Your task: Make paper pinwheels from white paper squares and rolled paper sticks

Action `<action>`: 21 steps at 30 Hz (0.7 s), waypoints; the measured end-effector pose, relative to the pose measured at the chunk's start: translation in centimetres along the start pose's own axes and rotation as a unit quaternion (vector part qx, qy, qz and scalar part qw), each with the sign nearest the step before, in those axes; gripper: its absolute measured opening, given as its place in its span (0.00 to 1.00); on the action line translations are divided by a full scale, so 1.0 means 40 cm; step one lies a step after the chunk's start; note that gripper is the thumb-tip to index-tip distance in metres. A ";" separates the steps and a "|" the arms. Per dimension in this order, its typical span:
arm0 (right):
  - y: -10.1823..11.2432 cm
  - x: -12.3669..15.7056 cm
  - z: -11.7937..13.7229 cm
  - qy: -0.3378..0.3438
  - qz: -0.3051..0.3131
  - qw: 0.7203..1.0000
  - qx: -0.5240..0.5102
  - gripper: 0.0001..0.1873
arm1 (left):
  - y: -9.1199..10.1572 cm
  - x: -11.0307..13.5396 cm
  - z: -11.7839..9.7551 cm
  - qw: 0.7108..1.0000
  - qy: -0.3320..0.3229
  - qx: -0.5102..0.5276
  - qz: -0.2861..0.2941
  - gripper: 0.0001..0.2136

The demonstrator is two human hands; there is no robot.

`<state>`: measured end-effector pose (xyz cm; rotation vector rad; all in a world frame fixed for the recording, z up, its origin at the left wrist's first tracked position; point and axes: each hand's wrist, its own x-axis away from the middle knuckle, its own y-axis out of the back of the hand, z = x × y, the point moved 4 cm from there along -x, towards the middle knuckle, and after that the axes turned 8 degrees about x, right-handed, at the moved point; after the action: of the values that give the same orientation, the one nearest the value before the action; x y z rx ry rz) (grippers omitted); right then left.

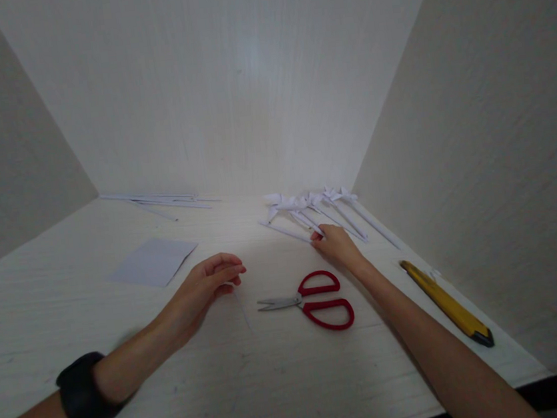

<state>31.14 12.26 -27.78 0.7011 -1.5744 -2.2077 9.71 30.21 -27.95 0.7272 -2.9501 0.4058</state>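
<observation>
Head: thin wht paper sticks (pixel 318 208) (folded tips)

Scissors (pixel 309 301): glossy red plastic handles, dull metal blades. Table (pixel 288 382): matt pale woodgrain. Rolled sticks (pixel 329 213): white paper.

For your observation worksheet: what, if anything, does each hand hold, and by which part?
Right hand touches the lower end of a rolled white paper stick; a grip cannot be told. Left hand holds nothing visible.

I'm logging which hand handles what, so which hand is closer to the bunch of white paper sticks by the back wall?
Right. The right hand touches the near ends of the paper sticks; the left hand sits apart, off to their left.
</observation>
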 end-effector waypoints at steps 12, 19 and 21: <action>0.022 0.079 0.179 0.178 0.080 0.963 -0.186 0.04 | -0.028 0.015 -0.030 0.864 -0.311 -0.393 0.058 0.11; 0.026 0.099 0.199 0.193 0.124 0.944 -0.237 0.06 | -0.006 -0.008 -0.035 0.947 -0.195 -0.255 0.022 0.11; 0.021 0.105 0.204 0.204 0.137 0.936 -0.253 0.06 | -0.012 -0.009 -0.034 0.976 -0.146 -0.155 0.046 0.11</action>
<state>23.03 16.08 -25.64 0.6720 -0.7985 -1.9712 10.27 30.31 -26.57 0.6612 -3.2158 -0.1735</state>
